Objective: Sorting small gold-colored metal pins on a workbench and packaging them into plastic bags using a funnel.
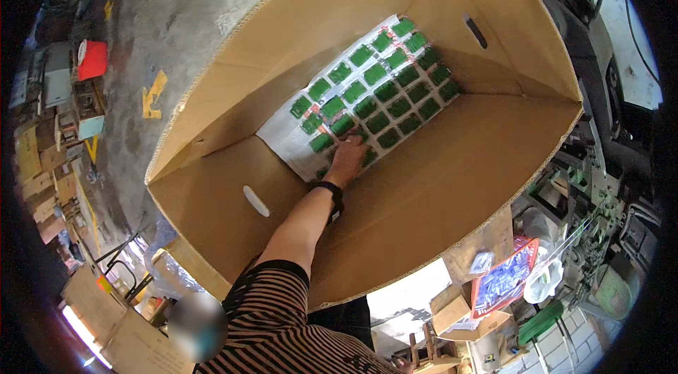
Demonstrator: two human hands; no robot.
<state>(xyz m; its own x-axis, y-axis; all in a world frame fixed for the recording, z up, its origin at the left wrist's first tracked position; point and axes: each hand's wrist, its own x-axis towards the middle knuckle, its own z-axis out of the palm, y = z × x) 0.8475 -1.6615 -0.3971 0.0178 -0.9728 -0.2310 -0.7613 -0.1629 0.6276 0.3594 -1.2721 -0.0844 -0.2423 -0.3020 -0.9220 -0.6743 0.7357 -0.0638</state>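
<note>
striped sleeve (272, 303) crosses roomy carton (438, 190) at its edge, left hand (345, 162) over green packs (374, 74), grip unclear.

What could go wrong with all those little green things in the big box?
The left hand is down among the green pieces, so it might nudge some out of their rows. The arm also reaches in over the edge of the cardboard box, so leaning could perhaps bend that side.

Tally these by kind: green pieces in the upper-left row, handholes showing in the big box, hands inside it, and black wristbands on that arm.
Green pieces, upper-left row: 6
Handholes: 2
Hand: 1
Wristband: 1
Total: 10
</note>
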